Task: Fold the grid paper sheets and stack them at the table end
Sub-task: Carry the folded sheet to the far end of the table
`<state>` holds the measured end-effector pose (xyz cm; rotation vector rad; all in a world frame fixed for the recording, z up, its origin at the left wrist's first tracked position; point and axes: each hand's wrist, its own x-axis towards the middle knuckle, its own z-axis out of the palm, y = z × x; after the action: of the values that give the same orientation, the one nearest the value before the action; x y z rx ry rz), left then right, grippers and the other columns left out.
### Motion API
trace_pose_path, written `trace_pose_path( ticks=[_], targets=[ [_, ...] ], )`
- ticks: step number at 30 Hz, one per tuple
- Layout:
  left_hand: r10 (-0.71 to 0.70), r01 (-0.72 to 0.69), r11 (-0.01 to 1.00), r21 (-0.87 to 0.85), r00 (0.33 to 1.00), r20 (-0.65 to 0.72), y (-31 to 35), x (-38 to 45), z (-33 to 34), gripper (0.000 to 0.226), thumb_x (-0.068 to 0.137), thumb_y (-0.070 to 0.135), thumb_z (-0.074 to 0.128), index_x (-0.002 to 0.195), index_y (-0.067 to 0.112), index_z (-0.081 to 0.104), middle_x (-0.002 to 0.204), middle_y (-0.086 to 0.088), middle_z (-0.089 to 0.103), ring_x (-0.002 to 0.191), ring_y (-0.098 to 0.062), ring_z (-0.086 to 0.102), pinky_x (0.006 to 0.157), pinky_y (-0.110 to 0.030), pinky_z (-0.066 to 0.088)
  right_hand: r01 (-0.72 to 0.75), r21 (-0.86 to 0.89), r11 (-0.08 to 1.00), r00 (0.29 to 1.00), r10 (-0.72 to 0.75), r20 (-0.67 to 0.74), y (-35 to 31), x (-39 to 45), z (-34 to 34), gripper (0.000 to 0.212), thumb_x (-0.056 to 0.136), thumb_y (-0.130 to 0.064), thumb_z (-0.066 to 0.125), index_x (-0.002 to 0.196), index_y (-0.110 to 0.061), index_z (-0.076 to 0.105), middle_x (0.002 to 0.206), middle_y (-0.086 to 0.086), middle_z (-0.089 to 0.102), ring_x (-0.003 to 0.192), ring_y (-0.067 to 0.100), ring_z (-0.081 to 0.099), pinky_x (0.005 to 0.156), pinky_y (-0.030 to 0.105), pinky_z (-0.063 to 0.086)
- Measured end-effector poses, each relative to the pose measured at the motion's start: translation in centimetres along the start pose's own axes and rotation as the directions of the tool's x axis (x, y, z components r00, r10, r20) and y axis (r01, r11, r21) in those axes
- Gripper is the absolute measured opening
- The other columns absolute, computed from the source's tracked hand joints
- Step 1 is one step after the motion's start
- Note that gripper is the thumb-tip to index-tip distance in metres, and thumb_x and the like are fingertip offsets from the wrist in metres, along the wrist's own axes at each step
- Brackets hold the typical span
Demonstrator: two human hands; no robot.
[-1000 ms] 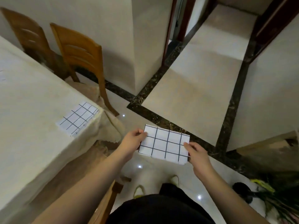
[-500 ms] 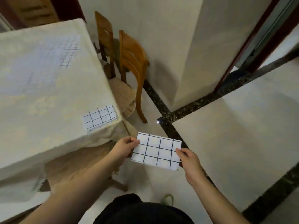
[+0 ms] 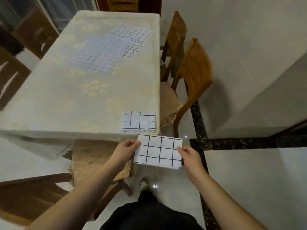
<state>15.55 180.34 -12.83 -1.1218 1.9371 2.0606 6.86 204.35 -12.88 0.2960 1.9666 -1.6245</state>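
Observation:
I hold a folded grid paper sheet (image 3: 158, 151) in the air just below the near end of the table (image 3: 83, 97). My left hand (image 3: 126, 151) pinches its left edge and my right hand (image 3: 189, 156) pinches its right edge. A stack of folded grid paper (image 3: 139, 121) lies on the table's near right corner, just above the held sheet. Farther up the table lie several unfolded grid sheets (image 3: 103, 52), overlapping each other.
A cushioned chair (image 3: 96, 156) is tucked under the near table end, at my left. Two wooden chairs (image 3: 191, 77) stand along the table's right side. A wall corner rises at the right, and a dark floor border (image 3: 232, 143) runs across the tiles.
My view has swung left, so the table now fills the upper left. The held folded sheet has come close to the stack at the table corner. Both hands keep their pinch.

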Motion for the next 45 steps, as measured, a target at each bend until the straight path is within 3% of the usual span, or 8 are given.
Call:
trace_pose_path(
  ticks=[6,13,19,26,30,37,41,45],
  targets=[
    [-0.02,0.015,0.996,-0.09,0.998,-0.057,0.4,3.9,-2.1,0.011,0.092,0.025,0.063,0.096,0.016,0.068,0.091,-0.004,0.072,0.086,-0.021,0.068,0.076,-0.036,0.054,-0.012,-0.096,0.995,0.996,0.02,0.088,-4.1,4.4,3.7,0.017,0.095,-0.019,0.058,0.104,-0.006,0.064,0.093,0.007,0.072,0.08,0.015,0.069,0.059,0.021,0.052],
    [-0.097,0.089,0.993,-0.077,0.989,-0.113,0.6,8.1,-4.6,0.017,0.087,0.016,0.067,0.104,0.018,0.065,0.098,-0.011,0.069,0.088,-0.026,0.065,0.082,-0.043,0.054,-0.062,-0.163,0.985,0.989,0.082,0.12,-5.9,9.5,6.5,0.019,0.095,-0.019,0.06,0.107,-0.005,0.063,0.098,0.01,0.071,0.087,0.02,0.068,0.075,0.033,0.056],
    [-0.026,0.062,0.991,0.115,0.955,-0.297,2.3,12.2,-5.0,0.012,0.088,0.016,0.067,0.1,0.015,0.065,0.083,-0.002,0.064,0.069,-0.015,0.057,0.056,-0.025,0.045,-0.086,-0.259,0.962,0.963,0.147,0.225,-6.9,14.9,8.6,0.017,0.095,-0.015,0.059,0.106,-0.003,0.061,0.095,0.014,0.07,0.081,0.026,0.066,0.077,0.039,0.056],
    [-0.008,0.145,0.943,0.3,0.91,-0.414,3.2,15.4,-5.7,0.015,0.087,0.024,0.068,0.1,0.017,0.066,0.085,-0.002,0.067,0.077,-0.019,0.061,0.068,-0.032,0.048,-0.081,-0.353,0.932,0.945,0.184,0.269,-8.0,19.3,11.2,0.02,0.093,-0.009,0.061,0.108,0.004,0.062,0.106,0.026,0.066,0.095,0.043,0.066,0.079,0.05,0.057],
    [0.019,0.175,0.901,0.396,0.898,-0.44,3.2,16.5,-6.1,0.016,0.086,0.027,0.068,0.099,0.019,0.066,0.088,0.001,0.067,0.083,-0.018,0.062,0.075,-0.033,0.05,-0.083,-0.394,0.915,0.948,0.195,0.252,-7.8,20.5,11.9,0.017,0.092,-0.008,0.062,0.101,0.006,0.063,0.094,0.024,0.069,0.071,0.026,0.065,0.055,0.029,0.057],
    [0.082,0.124,0.895,0.429,0.899,-0.43,2.8,16.3,-5.8,0.013,0.087,0.029,0.067,0.095,0.02,0.064,0.082,0.007,0.065,0.076,-0.011,0.06,0.066,-0.024,0.043,-0.014,-0.455,0.89,0.964,0.133,0.23,-7.5,21.2,11.7,0.009,0.09,-0.014,0.065,0.095,-0.007,0.063,0.082,0.007,0.067,0.063,0.018,0.063,0.056,0.029,0.053],
    [0.107,0.092,0.906,0.414,0.894,-0.435,2.7,16.3,-5.9,0.014,0.088,0.031,0.067,0.094,0.019,0.063,0.08,0.005,0.065,0.073,-0.009,0.06,0.059,-0.02,0.043,0.025,-0.445,0.895,0.984,0.055,0.167,-7.2,20.4,11.8,0.015,0.09,-0.021,0.065,0.095,-0.007,0.063,0.08,0.005,0.068,0.068,0.021,0.065,0.067,0.042,0.054],
    [0.315,0.002,0.838,0.546,0.815,-0.486,3.3,15.9,-5.8,0.018,0.093,0.035,0.056,0.095,0.018,0.059,0.08,0.002,0.059,0.069,-0.01,0.055,0.06,-0.027,0.042,0.18,-0.547,0.817,0.983,-0.16,0.085,-8.1,19.0,11.1,0.02,0.097,-0.036,0.051,0.106,-0.018,0.056,0.093,0.0,0.06,0.079,0.016,0.059,0.062,0.029,0.045]
  ],
)
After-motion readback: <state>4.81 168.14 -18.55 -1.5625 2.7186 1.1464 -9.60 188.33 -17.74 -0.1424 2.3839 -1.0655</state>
